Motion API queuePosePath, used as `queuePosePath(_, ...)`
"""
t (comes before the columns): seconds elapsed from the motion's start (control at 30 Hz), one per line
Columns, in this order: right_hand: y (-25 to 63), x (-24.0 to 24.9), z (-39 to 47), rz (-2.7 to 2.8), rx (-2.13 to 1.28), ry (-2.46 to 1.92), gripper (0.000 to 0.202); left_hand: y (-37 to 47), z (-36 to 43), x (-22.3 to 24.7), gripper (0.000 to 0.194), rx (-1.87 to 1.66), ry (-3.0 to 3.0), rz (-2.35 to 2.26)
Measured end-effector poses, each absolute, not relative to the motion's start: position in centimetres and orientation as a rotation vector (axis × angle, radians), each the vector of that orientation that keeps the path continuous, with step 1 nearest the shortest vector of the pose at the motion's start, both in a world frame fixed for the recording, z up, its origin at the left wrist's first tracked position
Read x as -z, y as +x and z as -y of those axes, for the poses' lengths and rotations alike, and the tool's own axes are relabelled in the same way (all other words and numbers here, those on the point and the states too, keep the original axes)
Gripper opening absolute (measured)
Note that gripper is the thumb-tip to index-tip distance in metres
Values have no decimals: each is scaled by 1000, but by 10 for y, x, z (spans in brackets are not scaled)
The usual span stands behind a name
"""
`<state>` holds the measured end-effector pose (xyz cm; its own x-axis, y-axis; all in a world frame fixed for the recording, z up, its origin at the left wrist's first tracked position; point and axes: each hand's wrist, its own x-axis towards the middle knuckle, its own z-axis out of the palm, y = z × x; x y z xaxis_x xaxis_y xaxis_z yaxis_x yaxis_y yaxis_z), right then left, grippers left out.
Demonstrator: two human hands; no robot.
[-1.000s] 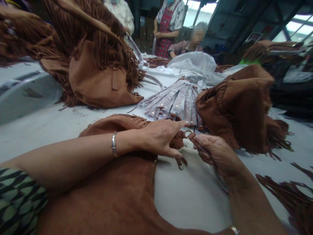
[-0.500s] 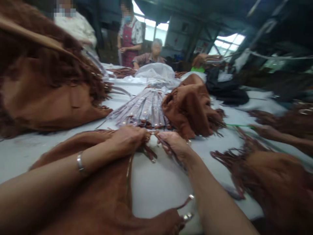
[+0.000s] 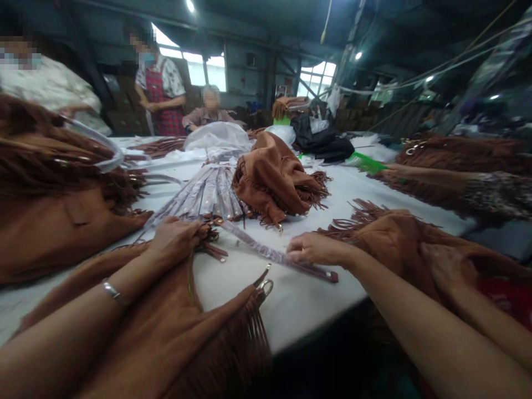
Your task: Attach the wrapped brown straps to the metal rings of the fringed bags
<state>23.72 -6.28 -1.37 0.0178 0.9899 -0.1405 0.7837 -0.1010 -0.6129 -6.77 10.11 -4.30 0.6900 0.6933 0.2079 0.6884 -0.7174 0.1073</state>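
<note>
A brown fringed bag (image 3: 153,310) lies in front of me, its metal ring and clasp at the right corner. My left hand (image 3: 177,241) is closed on the bag's upper edge, near a small metal fitting. From that fitting a strap wrapped in clear plastic (image 3: 255,244) runs to the right across the table. My right hand (image 3: 311,249) has its fingers closed around the strap, short of its brown end. Just beyond my hands, several more wrapped straps (image 3: 208,191) lie fanned out beside a crumpled brown fringed bag (image 3: 274,177).
The white table (image 3: 236,282) ends at a front edge on the right. A co-worker's hand (image 3: 451,269) touches another fringed bag (image 3: 390,238). Another hand holds a green bristled tool (image 3: 366,162). Brown bags (image 3: 50,221) are heaped at left. Several people are across the table.
My right hand has moved right and nearer along the wrapped strap, away from my left hand, and the strap now lies stretched out. The view has swung to the right.
</note>
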Motion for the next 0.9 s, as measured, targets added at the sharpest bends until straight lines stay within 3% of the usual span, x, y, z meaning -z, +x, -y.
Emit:
queuePosePath(0.07,235,25,66,1842,-765,-2000,16,-65,-96,36,33,-314,2962,-1180)
queuePosePath(0.27,233,37,40,1882,-754,-2078,19,-60,-68,9,36,-363,2951,-1182)
queuePosePath(0.5,218,20,39,1737,-1284,-1899,27,-67,-25,-30,24,-461,2706,-1139)
queuePosePath(0.63,204,3,55,1452,-1459,-1564,23,-55,-18,-25,36,-422,2454,-971)
queuePosePath(0.8,184,-9,49,1145,-1406,-1313,26,-22,-3,-14,64,-283,1792,-577)
queuePosePath(0.9,172,-5,34,1025,-1326,-1218,29,-3,13,-6,64,-205,1378,-412)
